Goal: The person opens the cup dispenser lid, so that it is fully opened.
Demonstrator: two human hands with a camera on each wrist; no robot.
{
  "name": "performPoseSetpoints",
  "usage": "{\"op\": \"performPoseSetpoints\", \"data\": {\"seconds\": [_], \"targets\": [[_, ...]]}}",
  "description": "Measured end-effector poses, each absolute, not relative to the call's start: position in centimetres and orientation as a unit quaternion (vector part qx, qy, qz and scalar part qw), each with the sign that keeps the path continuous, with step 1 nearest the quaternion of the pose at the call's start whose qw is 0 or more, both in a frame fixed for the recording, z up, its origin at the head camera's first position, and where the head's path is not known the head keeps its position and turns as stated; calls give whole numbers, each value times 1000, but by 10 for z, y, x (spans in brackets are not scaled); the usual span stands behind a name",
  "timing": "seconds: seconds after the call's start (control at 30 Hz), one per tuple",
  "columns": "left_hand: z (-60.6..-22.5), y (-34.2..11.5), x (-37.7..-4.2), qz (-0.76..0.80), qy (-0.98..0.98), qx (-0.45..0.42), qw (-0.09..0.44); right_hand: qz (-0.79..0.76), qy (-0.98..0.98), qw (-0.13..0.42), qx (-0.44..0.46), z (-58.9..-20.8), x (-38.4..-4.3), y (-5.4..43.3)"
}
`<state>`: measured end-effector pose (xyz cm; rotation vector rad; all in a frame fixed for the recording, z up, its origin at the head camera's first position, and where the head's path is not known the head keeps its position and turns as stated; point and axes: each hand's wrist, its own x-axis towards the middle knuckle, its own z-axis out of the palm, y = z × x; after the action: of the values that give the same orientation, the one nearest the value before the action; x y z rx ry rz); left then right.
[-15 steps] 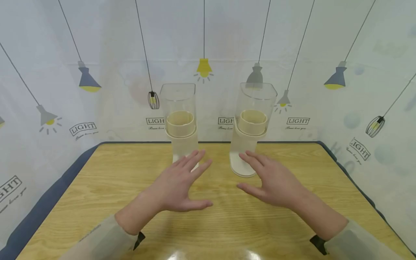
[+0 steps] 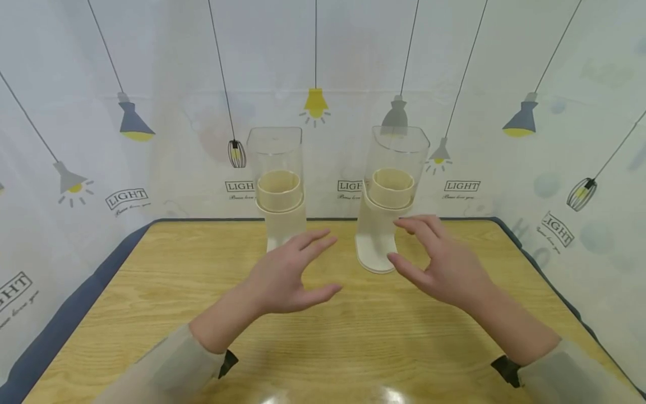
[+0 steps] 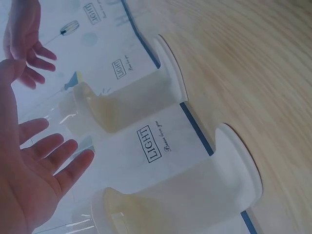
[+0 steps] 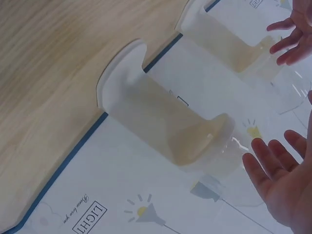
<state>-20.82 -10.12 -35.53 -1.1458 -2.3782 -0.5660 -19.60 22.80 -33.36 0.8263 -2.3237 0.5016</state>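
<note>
Spreading its fingers and grasping nothing, the left hand (image 2: pixel 287 275) is hovering over the worktop (image 2: pixel 323 348), in front of the left stand (image 2: pixel 282 224). The right hand (image 2: pixel 449 261), also released, is hovering beside the right stand (image 2: pixel 375 241). Both cream stands are standing upright near the worktop's back edge, bearing clear containers (image 2: pixel 398 148) before a lamp-patterned curtain (image 2: pixel 353 50).

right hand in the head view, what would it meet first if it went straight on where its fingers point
Probably the white stand on the right, at its upright part: the right hand points toward it. Depth is unclear there, so the hand might instead pass in front.
</note>
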Motion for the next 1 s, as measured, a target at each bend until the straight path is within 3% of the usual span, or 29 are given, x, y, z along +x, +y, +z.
{"op": "performPoseSetpoints", "data": {"seconds": [0.5, 0.77, 1.0], "targets": [[-334, -58, -255, -286, -865, -379, 162, 228, -861, 368, 265, -291, -226, 243], [-335, -31, -290, -297, -892, -332, 76, 254, -867, 365, 225, -274, -251, 235], [-343, -13, -320, -323, -903, -281, 25, 283, -883, 324, 189, -265, -272, 226]]}}
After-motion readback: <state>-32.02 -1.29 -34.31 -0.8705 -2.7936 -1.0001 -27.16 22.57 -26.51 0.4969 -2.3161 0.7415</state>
